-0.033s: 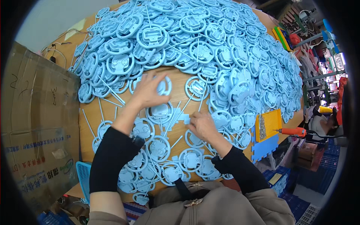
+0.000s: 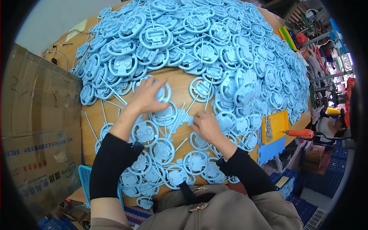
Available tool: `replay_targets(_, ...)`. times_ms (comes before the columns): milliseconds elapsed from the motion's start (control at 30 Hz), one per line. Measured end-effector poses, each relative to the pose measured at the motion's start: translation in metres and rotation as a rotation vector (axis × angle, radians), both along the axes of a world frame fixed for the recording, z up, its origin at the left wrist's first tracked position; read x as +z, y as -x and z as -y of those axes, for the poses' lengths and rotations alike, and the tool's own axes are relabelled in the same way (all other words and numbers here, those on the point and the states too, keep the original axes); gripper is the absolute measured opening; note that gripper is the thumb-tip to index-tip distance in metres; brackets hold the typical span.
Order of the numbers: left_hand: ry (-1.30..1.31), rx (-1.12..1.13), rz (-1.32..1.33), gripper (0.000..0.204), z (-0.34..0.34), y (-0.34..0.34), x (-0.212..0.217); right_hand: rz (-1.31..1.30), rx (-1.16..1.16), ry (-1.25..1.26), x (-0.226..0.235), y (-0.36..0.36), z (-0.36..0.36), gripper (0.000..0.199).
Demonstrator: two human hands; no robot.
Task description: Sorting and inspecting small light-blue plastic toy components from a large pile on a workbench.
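My left hand (image 2: 147, 99) is spread, thumb and fingers apart, over a light blue toy steering wheel (image 2: 167, 91) in front of the heap. The fingers partly cover that wheel, and no grip on it shows. Another wheel (image 2: 164, 112) lies just below the thumb. To the right, my right hand (image 2: 207, 124) has its fingers bent and closed near the table. Its fingertips meet small flat light blue pieces (image 2: 187, 118); what they hold, if anything, is hidden. Several more wheels with thin stems lie around both hands, one (image 2: 201, 90) above the right hand.
A big heap of light blue wheels (image 2: 207, 51) curves around the far side of the wooden table (image 2: 178, 78). On the left stands a cardboard box (image 2: 42, 126). At right are a yellow tray (image 2: 278, 126) of small metal parts, a blue foam mat (image 2: 272, 151) and an orange electric screwdriver (image 2: 301, 133).
My left hand has shifted slightly left and toward me, and its thumb and fingers are wider apart. My right hand has moved only slightly.
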State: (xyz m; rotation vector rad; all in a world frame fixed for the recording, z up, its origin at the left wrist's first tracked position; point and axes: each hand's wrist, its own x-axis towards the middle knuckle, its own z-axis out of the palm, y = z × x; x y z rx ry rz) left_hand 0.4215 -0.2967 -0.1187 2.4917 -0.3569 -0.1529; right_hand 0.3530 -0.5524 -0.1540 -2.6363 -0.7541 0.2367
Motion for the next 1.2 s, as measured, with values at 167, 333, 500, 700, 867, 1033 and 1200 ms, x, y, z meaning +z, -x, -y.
replay_targets(167,-0.493,-0.156,-0.246,0.079,-0.014,0.046,0.013,0.127,0.055,0.058,-0.014,-0.020,-0.029,0.029)
replay_targets(333,-0.355,-0.256,0.060,0.076,0.018,0.059,-0.014,0.092,0.020,0.206,-0.006,-0.005,-0.059,0.040)
replay_targets(500,-0.325,-0.285,-0.144,0.069,0.029,0.044,-0.012,0.059,0.001,0.163,-0.015,0.007,-0.046,0.030)
replay_targets(700,-0.769,-0.321,-0.236,0.053,0.036,0.023,0.006,-0.376,-0.386,-0.648,0.001,0.007,0.011,0.016)
replay_targets(867,-0.201,-0.277,0.109,0.060,0.103,-0.017,-0.035,-0.396,-0.721,-0.998,-0.026,0.030,0.055,0.012)
replay_targets(1033,-0.146,-0.180,0.072,0.084,0.134,-0.027,-0.054,-0.358,-0.515,-0.689,0.014,0.051,0.051,0.012)
replay_targets(1200,-0.353,-0.232,-0.018,0.090,0.134,-0.035,-0.050,-0.389,-0.499,-0.685,0.000,0.057,0.080,0.012)
